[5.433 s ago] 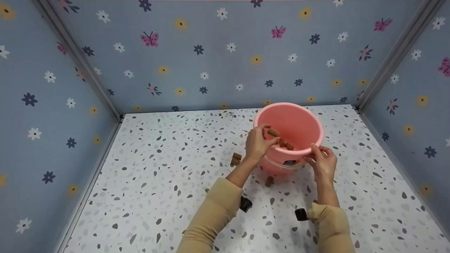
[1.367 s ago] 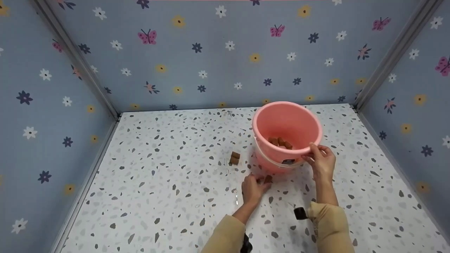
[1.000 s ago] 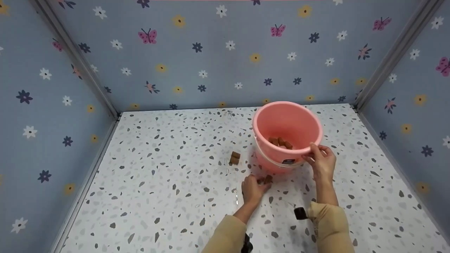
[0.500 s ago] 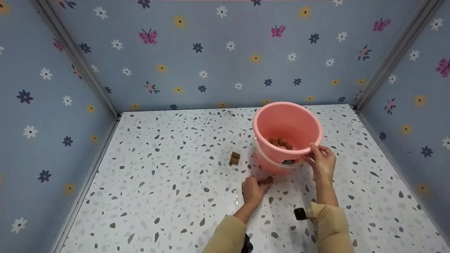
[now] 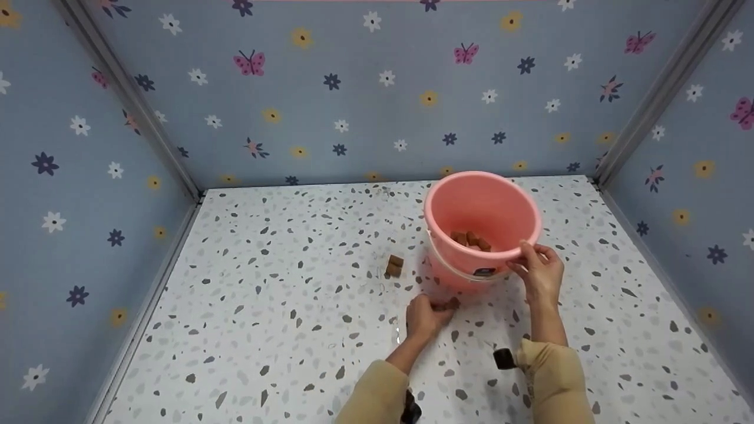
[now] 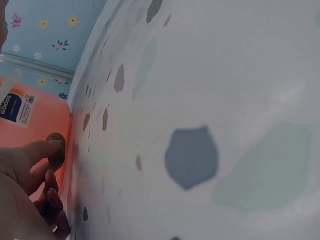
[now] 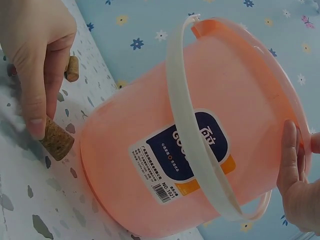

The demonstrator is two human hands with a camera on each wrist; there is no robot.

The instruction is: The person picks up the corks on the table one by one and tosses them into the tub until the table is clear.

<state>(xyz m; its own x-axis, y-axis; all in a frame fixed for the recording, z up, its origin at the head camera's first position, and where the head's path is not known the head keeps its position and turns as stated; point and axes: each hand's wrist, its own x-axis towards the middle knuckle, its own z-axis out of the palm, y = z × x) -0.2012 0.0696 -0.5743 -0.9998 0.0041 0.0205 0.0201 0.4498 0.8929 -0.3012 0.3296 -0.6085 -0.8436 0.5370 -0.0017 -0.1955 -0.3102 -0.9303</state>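
Note:
My left hand [image 5: 425,318] is low on the speckled surface in front of the pink bucket [image 7: 130,120]. Its thumb and fingers pinch a brown cork [image 7: 57,140], close by the bucket's base. In the left wrist view the round end of this cork [image 6: 56,150] shows past the thumb. My right hand [image 5: 541,274] grips the bucket's rim at the near right, thumb on one side and fingers on the other. Several corks [image 5: 471,239] lie inside the upright bucket; its lower inside is partly hidden by the near wall.
Left of the bucket, two more corks [image 5: 394,266] lie side by side on the white speckled surface [image 5: 265,306]. A pale handle [image 7: 180,90] hangs down across the bucket's label. Blue flowered panels [image 5: 353,88] enclose the back and sides.
My left hand has come down from the bucket's mouth, where it was with a cork, to the cork in front. Lately that cork has shifted slightly. My right hand stays on the rim.

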